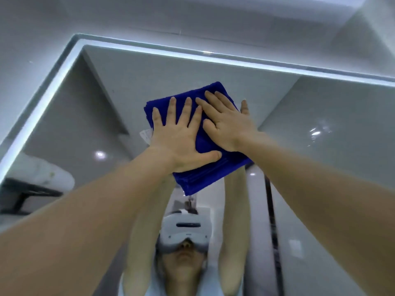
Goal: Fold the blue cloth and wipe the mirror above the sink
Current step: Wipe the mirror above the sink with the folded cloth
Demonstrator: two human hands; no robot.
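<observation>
The blue cloth [205, 167], folded into a thick square, lies flat against the mirror [128, 86] high up near its top edge. My left hand [179, 142] presses on the cloth's left half with fingers spread. Beside it, my right hand [226, 124] presses on the upper right half, fingers spread too, and overlaps the left hand's fingertips. Both arms reach up from the bottom corners of the view. The mirror shows my raised arms and a white headset below the cloth.
A lit white strip [213, 58] frames the mirror along its top and left sides. Pale wall tiles [192, 18] rise above it. The reflection shows a dark shelf with a white object [38, 178] at the left and a dark vertical bar [271, 210] at the right.
</observation>
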